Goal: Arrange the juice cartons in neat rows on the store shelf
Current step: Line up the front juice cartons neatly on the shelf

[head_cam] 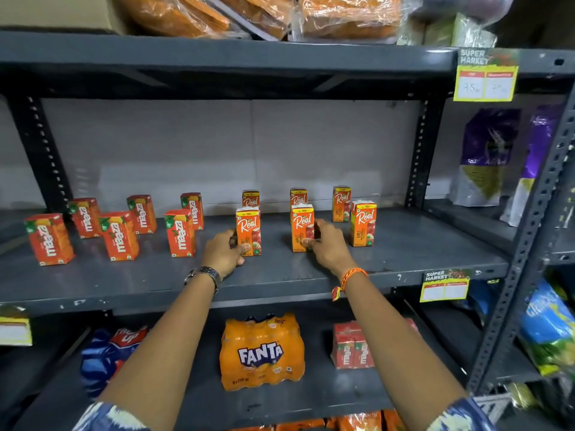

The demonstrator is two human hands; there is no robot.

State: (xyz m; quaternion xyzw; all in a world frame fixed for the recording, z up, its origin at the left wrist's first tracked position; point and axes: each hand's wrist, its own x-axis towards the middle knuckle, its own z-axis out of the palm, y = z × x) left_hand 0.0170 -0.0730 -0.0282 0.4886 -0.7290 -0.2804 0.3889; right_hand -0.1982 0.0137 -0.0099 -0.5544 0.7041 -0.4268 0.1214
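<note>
On the grey middle shelf (404,259) stand small juice cartons. Several red Maaza cartons (119,235) are spread over the left half. Orange Real apple cartons fill the right half in two loose rows: three at the back (341,203) and three in front. My left hand (222,251) grips the front Real carton (249,227) from its left side. My right hand (328,247) holds the middle front Real carton (301,227) from its right side. A third front carton (362,223) stands free to the right. All cartons are upright.
Below, a Fanta bottle pack (261,353), a Maaza carton pack (353,346) and a blue-red pack (109,353) sit on the lower shelf. Purple bags (488,154) stand in the right bay. Perforated uprights (417,157) frame the shelf. Wrapped goods lie above.
</note>
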